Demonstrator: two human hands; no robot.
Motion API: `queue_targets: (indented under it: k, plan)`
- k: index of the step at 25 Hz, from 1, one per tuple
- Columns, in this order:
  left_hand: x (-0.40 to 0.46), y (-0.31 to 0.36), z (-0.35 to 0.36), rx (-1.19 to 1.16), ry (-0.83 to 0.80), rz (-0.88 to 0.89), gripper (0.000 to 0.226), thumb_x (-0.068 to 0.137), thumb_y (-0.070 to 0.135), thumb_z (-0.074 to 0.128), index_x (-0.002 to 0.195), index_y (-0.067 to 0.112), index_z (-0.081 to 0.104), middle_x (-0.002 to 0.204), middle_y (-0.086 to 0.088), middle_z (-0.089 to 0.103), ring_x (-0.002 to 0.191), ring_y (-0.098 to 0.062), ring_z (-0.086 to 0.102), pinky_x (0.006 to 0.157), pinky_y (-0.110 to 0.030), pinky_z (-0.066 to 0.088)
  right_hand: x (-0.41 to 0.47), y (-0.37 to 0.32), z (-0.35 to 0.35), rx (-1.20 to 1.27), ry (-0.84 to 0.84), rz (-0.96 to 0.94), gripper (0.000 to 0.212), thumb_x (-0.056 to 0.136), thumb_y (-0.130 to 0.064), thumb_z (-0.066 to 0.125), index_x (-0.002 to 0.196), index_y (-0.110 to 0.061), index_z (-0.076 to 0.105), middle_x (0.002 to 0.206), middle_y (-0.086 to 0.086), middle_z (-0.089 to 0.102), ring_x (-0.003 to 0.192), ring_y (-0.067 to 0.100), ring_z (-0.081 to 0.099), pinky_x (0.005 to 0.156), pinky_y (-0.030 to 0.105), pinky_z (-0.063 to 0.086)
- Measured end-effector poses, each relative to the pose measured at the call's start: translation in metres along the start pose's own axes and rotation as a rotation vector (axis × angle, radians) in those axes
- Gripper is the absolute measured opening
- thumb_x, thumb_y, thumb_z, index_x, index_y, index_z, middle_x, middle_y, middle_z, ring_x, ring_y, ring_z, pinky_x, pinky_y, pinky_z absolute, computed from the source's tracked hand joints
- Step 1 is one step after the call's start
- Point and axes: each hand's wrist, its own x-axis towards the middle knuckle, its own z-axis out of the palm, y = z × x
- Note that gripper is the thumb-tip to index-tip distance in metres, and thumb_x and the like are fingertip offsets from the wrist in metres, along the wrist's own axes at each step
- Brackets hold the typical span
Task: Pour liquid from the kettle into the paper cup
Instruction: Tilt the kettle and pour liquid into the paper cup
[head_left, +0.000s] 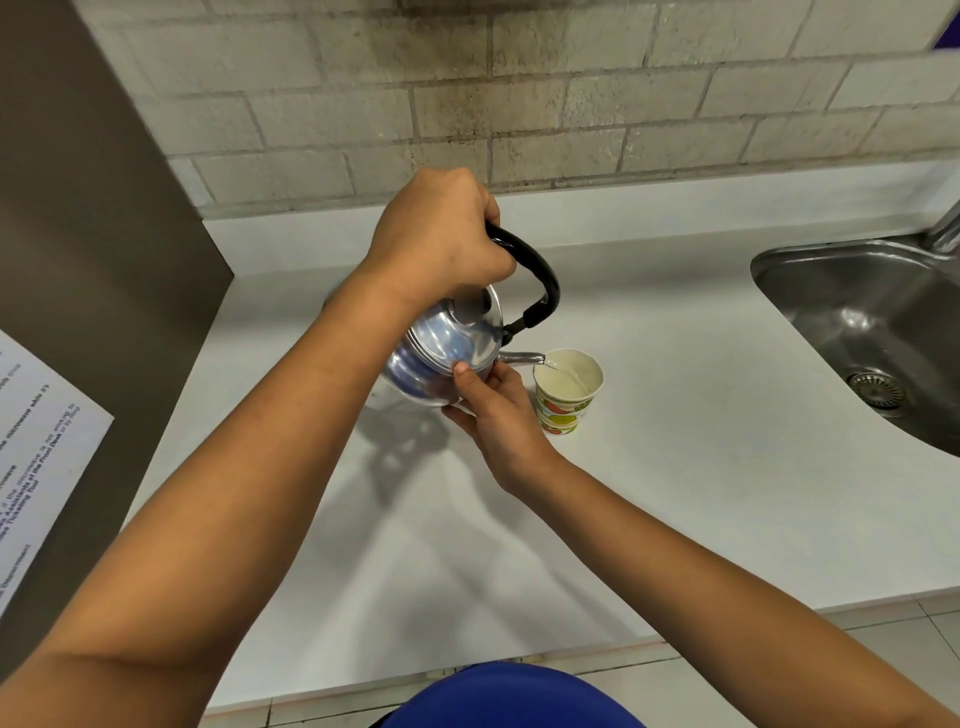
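A shiny metal kettle (441, 353) with a black handle hangs tilted to the right above the white counter (675, 415). My left hand (441, 239) grips the black handle from above. My right hand (498, 410) supports the kettle's lower side, thumb pressed on the lid's edge. The spout points into a paper cup (566, 395) printed with fruit, standing upright on the counter just right of the kettle. A thin stream of clear liquid runs from the spout into the cup.
A steel sink (872, 322) with a drain is set into the counter at the right, a tap base at its far corner. A brown appliance side (93, 260) with a printed notice stands at the left. A brick wall runs behind.
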Motion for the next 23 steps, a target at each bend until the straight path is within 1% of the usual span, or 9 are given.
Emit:
queue_targets:
  k: [6,13,18,23]
  plan:
    - [-0.0003,0.0026,-0.0019,0.009,0.004,0.016,0.004,0.064,0.017,0.067,0.063,0.019,0.064,0.048,0.003,0.044,0.047,-0.013,0.041,0.043,-0.019,0.028,-0.0006,-0.0004,0.0011,0.015,0.006,-0.001,0.05,0.088,-0.019,0.056,0.132,-0.005,0.037,0.14,0.014,0.05,0.121,0.029,0.054,0.097,0.039,0.047]
    - [-0.0016,0.0026,-0.0014,0.008,-0.011,0.017,0.017,0.064,0.017,0.066,0.054,0.022,0.054,0.047,0.003,0.044,0.046,-0.011,0.041,0.042,-0.02,0.026,-0.001,0.0002,0.0006,0.011,0.008,-0.004,0.05,0.088,-0.018,0.056,0.131,-0.004,0.037,0.139,0.016,0.05,0.121,0.03,0.054,0.099,0.042,0.047]
    - [-0.0012,0.0026,-0.0017,0.006,-0.01,0.016,0.012,0.064,0.017,0.066,0.057,0.021,0.057,0.049,0.002,0.046,0.047,-0.013,0.043,0.043,-0.019,0.029,-0.0009,0.0,0.0001,0.004,0.005,-0.008,0.05,0.088,-0.019,0.056,0.132,-0.004,0.037,0.139,0.016,0.05,0.121,0.029,0.054,0.1,0.043,0.047]
    - [-0.0011,0.0052,-0.0019,0.012,-0.004,0.024,0.015,0.063,0.017,0.066,0.055,0.022,0.054,0.049,0.003,0.045,0.046,-0.012,0.043,0.042,-0.019,0.027,-0.0015,-0.0015,-0.0008,0.022,0.002,-0.011,0.051,0.088,-0.018,0.055,0.133,-0.004,0.036,0.14,0.016,0.048,0.122,0.029,0.054,0.099,0.041,0.047]
